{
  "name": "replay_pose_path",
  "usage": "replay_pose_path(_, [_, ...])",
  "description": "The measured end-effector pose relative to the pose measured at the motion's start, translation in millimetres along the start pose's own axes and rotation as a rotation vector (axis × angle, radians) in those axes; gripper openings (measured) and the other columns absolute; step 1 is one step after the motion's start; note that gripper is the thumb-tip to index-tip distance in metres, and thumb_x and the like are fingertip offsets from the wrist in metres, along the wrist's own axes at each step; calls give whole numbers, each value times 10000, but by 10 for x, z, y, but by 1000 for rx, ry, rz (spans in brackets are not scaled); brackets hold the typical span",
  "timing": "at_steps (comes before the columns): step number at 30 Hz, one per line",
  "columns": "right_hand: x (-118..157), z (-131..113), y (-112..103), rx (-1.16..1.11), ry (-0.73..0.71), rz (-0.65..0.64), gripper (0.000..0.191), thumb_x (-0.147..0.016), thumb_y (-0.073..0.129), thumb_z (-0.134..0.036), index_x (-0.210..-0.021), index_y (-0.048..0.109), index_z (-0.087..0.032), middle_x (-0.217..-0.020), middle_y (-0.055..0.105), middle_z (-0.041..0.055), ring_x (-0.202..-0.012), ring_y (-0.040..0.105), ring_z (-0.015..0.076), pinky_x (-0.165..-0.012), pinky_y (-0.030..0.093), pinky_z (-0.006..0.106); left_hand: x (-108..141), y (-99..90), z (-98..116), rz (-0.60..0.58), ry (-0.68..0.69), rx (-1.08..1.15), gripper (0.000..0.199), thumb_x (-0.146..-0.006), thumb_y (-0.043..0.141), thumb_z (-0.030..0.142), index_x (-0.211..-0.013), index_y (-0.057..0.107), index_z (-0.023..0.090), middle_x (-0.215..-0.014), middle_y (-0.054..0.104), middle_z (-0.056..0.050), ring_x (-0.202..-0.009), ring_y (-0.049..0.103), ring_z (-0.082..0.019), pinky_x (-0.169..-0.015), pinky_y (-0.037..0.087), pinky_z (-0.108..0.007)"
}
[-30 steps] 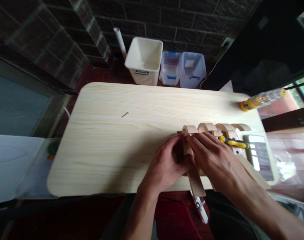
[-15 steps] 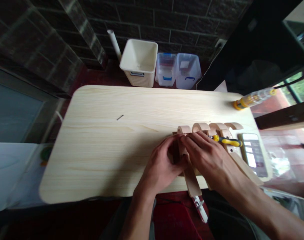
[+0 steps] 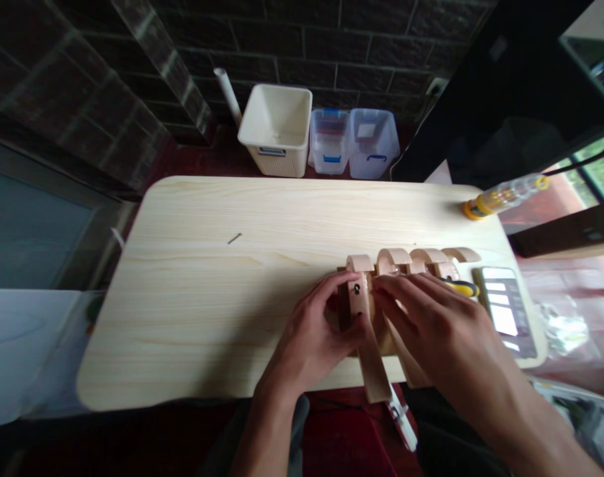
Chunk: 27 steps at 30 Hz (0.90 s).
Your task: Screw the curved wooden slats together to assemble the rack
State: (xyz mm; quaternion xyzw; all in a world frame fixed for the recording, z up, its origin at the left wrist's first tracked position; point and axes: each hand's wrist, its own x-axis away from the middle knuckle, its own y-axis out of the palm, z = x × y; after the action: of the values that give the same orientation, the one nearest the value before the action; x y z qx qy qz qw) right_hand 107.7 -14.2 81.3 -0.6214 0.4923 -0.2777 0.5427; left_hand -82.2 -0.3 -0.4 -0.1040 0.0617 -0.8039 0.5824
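Note:
My left hand (image 3: pixel 318 331) grips the leftmost curved wooden piece (image 3: pixel 373 374), thumb and fingers on either side of it. Its top bends into a hook shape, and the long straight end sticks out past the table's front edge. A dark screw (image 3: pixel 356 289) shows on its face. My right hand (image 3: pixel 431 315) is closed just right of this piece, fingertips pinched together; what they hold is hidden. Several similar curved wooden pieces (image 3: pixel 395 256) stand in a row to the right. Behind my right hand lies a screwdriver with a yellow and black handle (image 3: pixel 464 288), partly covered.
The pale wooden table (image 3: pixel 197 298) carries a small dark screw-like piece (image 3: pixel 235 238) left of centre. A phone (image 3: pixel 505 311) lies at the right, below a clear bottle-like container with a yellow base (image 3: pixel 501 199). Bins (image 3: pixel 277 152) stand beyond the far edge.
My right hand has shifted right and off the leftmost wooden piece's face, uncovering the dark screw. My left hand stays on that piece. The screwdriver is now more covered by my right hand.

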Motion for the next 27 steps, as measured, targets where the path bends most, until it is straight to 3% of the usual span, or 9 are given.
replay_pose_path(4, [52, 263, -216, 135, 156, 92, 216, -1103, 546, -293, -1130, 749, -224, -1042, 826, 83, -809, 800, 250, -632, 580, 356, -11, -38, 59, -4, 3, -75, 476, -891, 774, 204, -1358, 705, 264, -1278, 782, -77, -1166, 738, -280, -1094, 592, -453])
replay_pose_path(8, [194, 524, -411, 237, 227, -14, 356, -1103, 482, -477, -1218, 735, -253, -1097, 837, 90, -800, 821, 294, -610, 584, 396, -8, -55, 48, -18, 23, -150, 472, -917, 752, 218, -1380, 696, 293, -1263, 778, -55, -1076, 738, -250, -1015, 611, -405])
replay_pose_path(11, [294, 584, -464, 247, 309, 0, 456, -1086, 448, -592, -1161, 736, -247, -976, 850, 85, -631, 782, 277, -523, 536, 385, -5, -48, 17, -10, 50, -186, 434, -962, 710, 225, -1389, 692, 299, -1240, 776, -47, -1039, 729, -229, -1006, 602, -372])
replay_pose_path(13, [336, 594, -444, 235, 308, 1, 435, -1078, 469, -569, -1174, 746, -247, -1032, 859, 96, -666, 792, 285, -556, 552, 397, -9, -35, 3, -7, 57, -189, 393, -999, 683, 250, -1389, 690, 292, -1208, 777, -44, -1007, 724, -212, -996, 598, -349])
replay_pose_path(16, [379, 640, -372, 194, 298, -65, 323, -1057, 571, -454, -1249, 745, -262, -1175, 845, 96, -891, 825, 310, -682, 595, 410, -20, -6, -4, 12, 53, -173, 338, -1043, 652, 296, -1378, 697, 279, -1166, 781, -43, -958, 723, -193, -957, 598, -317])
replay_pose_path(22, [473, 856, -229, 166, 298, -116, 260, -1025, 660, -379, -1245, 757, -280, -1188, 832, 77, -919, 804, 304, -757, 596, 412, -35, 46, -13, 48, 34, -156, 273, -1082, 624, 351, -1322, 737, 286, -1208, 796, -39, -1028, 738, -197, -995, 585, -306])
replay_pose_path(27, [468, 913, -205, 165, 306, -134, 222, -1010, 680, -286, -1201, 787, -251, -1185, 827, 90, -845, 810, 278, -710, 585, 381, -43, 64, -15, 68, 33, -148, 253, -1084, 628, 358, -1284, 757, 275, -1276, 800, -40, -1084, 749, -199, -1027, 584, -302])
